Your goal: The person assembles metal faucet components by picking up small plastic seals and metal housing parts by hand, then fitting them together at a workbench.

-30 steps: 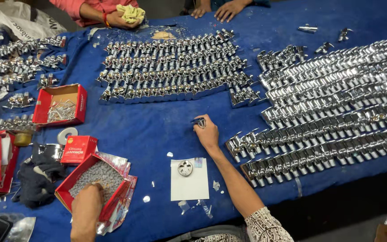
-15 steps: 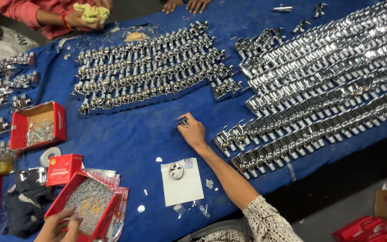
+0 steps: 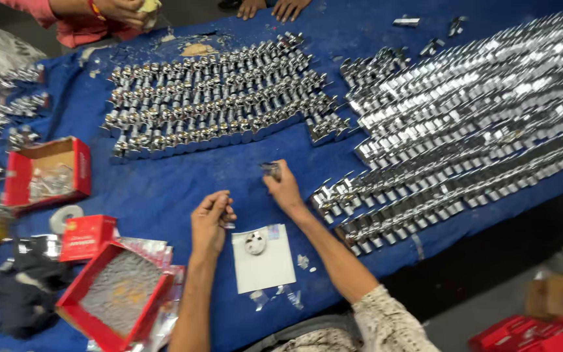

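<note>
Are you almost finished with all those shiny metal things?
Done: long rows of chrome fittings lie lined up on the blue cloth, more at right. In hand: the right hand holds one small metal part; the left hand pinches something tiny. Left: loose pieces in the red box.

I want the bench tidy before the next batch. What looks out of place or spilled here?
A few chrome parts lie loose at the far edge, apart from the neat rows of chrome fittings. Torn clear plastic scraps litter the blue cloth beside the white paper sheet. A tan crumbly smear marks the cloth's far side.
</note>
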